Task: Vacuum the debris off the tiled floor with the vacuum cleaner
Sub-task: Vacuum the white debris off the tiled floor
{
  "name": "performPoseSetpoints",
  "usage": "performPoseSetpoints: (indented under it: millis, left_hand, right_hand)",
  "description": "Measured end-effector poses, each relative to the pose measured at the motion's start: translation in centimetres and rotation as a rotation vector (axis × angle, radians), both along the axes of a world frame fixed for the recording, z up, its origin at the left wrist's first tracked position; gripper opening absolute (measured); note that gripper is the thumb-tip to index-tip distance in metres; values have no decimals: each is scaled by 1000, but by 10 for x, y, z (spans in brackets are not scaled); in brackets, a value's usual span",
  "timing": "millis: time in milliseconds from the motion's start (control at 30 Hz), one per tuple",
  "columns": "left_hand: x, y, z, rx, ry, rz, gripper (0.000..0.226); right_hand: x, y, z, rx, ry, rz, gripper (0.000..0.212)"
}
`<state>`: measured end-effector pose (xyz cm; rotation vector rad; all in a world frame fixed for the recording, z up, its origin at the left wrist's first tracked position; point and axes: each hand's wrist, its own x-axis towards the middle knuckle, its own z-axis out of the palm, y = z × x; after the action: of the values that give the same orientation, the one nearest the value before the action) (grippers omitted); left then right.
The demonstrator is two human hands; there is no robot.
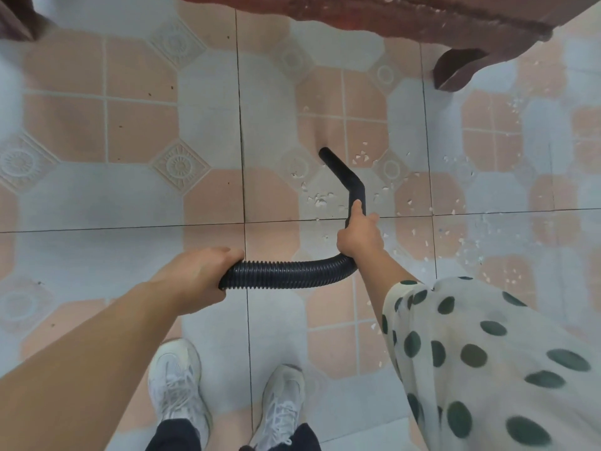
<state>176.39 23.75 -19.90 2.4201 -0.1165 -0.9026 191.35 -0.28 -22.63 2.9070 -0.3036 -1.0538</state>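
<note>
- Curving between both hands, the ribbed black hose (286,274) is gripped by the left hand (198,278).
- The bent nozzle (341,172) is clasped by the right hand (359,236), its tip pointed down at the tiled floor (97,196).
- White debris (320,200) is scattered around that tip.

The tiled floor (211,196) bears white debris (320,200) scattered right of centre, two white shoes (175,385) and a dark furniture leg (455,71).

Both hands grip black hose (286,273); nozzle (341,172) tip among white debris (320,200).
</note>
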Motion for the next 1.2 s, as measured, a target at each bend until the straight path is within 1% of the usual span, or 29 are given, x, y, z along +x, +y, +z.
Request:
performPoseSetpoints:
  millis: [200,333,467,633,800,933,1033,1100,1200]
  left_hand:
    - [6,-16,-9,2,-10,51,28]
    - [14,-11,-13,46,-26,130,30]
    - [19,-7,-19,68,-48,176,30]
    - [13,-11,-23,83,-50,226,30]
    - [4,-20,-23,88,-42,247,32]
    - [-5,-32,-16,88,-40,254,33]
    - [-11,-46,-11,41,-41,235,51]
    - [-13,-55,-9,23,-42,221,57]
    - [-14,-60,-6,34,-47,233,57]
  right_hand:
    - [22,-4,-8,-6,-22,13,82]
    - [50,12,-17,59,-40,-26,82]
    - [69,28,-26,99,-69,24,83]
    - [79,33,-34,159,-67,32,79]
    - [72,21,-35,305,-24,-109,66]
    - [54,5,-33,380,-1,-144,50]
    - [46,-4,-33,457,29,-193,39]
    - [46,-6,-31,495,36,-232,39]
    - [50,-5,-31,545,55,-363,42]
